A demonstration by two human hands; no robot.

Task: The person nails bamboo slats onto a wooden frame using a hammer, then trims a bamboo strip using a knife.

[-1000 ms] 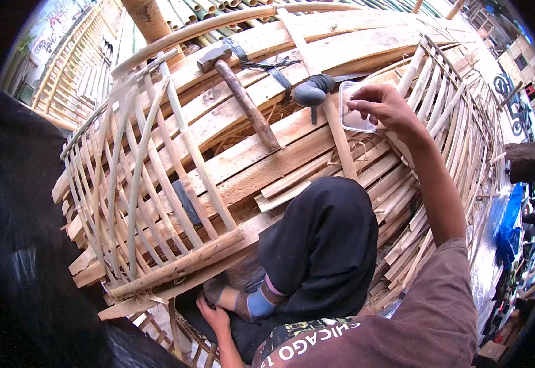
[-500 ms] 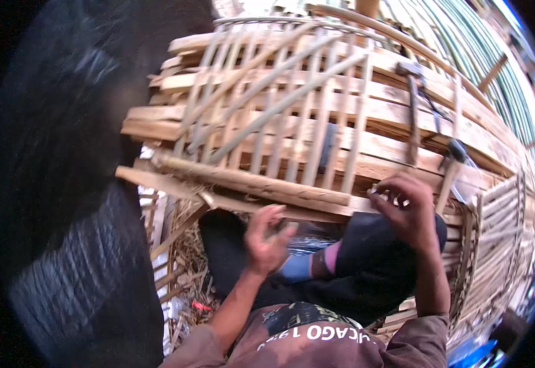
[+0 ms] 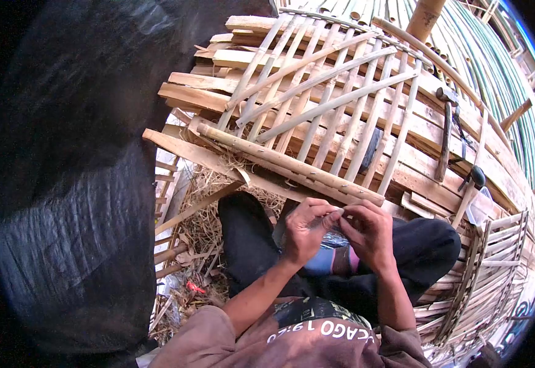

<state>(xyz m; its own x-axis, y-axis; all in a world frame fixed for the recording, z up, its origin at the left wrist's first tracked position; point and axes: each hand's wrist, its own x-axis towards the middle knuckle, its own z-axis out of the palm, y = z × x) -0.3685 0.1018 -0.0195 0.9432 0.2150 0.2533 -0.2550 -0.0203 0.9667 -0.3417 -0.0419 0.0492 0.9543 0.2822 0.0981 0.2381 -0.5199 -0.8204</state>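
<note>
My left hand (image 3: pixel 307 230) and my right hand (image 3: pixel 370 233) meet above my lap with their fingertips pinched together. Whatever sits between the fingertips is too small to make out. Just beyond my hands lies a bamboo frame (image 3: pixel 337 113). Thin slats run into its thick near rail (image 3: pixel 286 161), and a few sticks cross it at a slant. Neither hand appears to hold the frame. My right hand is nearest the right end of the rail.
Wooden planks (image 3: pixel 187 98) support the frame. A hammer (image 3: pixel 446 138) and a black-handled tool (image 3: pixel 477 176) lie to the right. Dark sheeting (image 3: pixel 77 184) hangs at left. Stacked bamboo panels (image 3: pixel 488 276) stand at right, with shavings (image 3: pixel 209 184) on the floor.
My hands were apart, the right one near the rail's end. They have come together at the fingertips over my lap. The view has shifted, so the frame appears farther right.
</note>
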